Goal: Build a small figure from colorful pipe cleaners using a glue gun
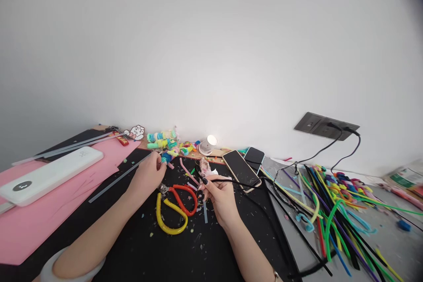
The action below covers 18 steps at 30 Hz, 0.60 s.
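Observation:
My left hand (pixel 148 172) is at the back of the black mat, its fingers closed at a small blue, green and yellow pipe-cleaner figure (pixel 168 156). The fingertips partly cover it. Nearer the middle, my right hand (pixel 222 196) pinches a black pipe cleaner (pixel 238 183) between thumb and fingers; one length trails off to the right. Just behind the right hand lies a crumpled pale wrapper (pixel 205 167). Between both hands rest pliers with one red and one yellow handle (pixel 172 228), their jaws pointing toward my left hand.
Pink sheets (pixel 99 185) and a white power bank (pixel 53 176) lie left. Along the wall stand more pipe-cleaner figures (pixel 161 136) and a lit paper cup (pixel 207 145). Two phones (pixel 240 168) lie behind my right hand. Loose pipe cleaners (pixel 340 220) spread right, below a wall socket (pixel 325 126) with cables.

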Available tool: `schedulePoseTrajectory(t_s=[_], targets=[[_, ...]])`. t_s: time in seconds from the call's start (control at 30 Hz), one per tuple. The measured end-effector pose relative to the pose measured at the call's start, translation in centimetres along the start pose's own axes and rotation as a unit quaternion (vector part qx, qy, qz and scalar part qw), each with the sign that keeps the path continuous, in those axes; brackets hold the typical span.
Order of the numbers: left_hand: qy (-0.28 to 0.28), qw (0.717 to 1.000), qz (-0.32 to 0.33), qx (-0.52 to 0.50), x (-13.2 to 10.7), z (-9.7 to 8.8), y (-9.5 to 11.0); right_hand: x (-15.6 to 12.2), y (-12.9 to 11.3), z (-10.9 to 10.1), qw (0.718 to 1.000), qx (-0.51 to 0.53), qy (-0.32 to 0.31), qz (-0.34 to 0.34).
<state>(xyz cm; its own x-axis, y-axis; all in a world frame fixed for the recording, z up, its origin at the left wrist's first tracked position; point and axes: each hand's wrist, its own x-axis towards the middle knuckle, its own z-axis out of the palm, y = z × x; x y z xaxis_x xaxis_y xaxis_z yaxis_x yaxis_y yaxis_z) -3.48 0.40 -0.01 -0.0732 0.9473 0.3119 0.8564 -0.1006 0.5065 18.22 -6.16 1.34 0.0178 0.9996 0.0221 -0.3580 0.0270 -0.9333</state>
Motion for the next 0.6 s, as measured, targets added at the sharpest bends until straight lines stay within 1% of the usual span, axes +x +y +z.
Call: schedulePoseTrajectory(t_s=[0.07,0.1,0.17,0.2,0.23,0.3,0.37,0.43,0.5,0.6], targets=[[-0.018,0.997,0.001,0.072,-0.3,-0.1,0.0,0.0,0.2,0.0,1.000,-0.016,-0.002,-0.009],[-0.014,0.994,0.001,0.106,-0.4,-0.1,0.1,0.0,0.3,0.0,1.000,-0.025,-0.001,-0.017],[0.021,0.988,0.005,0.150,-0.7,-0.3,0.2,0.0,0.5,0.0,0.998,-0.044,0.012,-0.044],[0.045,0.987,0.014,0.154,-0.7,-0.4,0.4,0.0,0.6,-0.1,0.996,-0.055,0.023,-0.061],[0.069,0.987,0.031,0.142,-0.8,-0.5,0.5,0.0,0.7,-0.2,0.994,-0.068,0.035,-0.078],[0.107,0.988,0.087,0.076,-0.9,-0.7,1.0,0.0,0.9,-0.4,0.988,-0.099,0.057,-0.105],[0.118,0.980,0.157,-0.017,-1.1,-0.9,1.6,0.0,0.9,-0.6,0.981,-0.130,0.075,-0.121],[0.092,0.971,0.202,-0.084,-1.5,-1.1,2.3,-0.1,0.8,-0.7,0.975,-0.159,0.082,-0.135],[0.065,0.965,0.229,-0.112,-1.9,-1.2,2.7,-0.1,0.6,-0.7,0.969,-0.179,0.075,-0.151],[0.020,0.947,0.292,-0.131,-2.4,-1.0,3.1,-0.2,0.2,-0.6,0.962,-0.205,0.059,-0.169]])
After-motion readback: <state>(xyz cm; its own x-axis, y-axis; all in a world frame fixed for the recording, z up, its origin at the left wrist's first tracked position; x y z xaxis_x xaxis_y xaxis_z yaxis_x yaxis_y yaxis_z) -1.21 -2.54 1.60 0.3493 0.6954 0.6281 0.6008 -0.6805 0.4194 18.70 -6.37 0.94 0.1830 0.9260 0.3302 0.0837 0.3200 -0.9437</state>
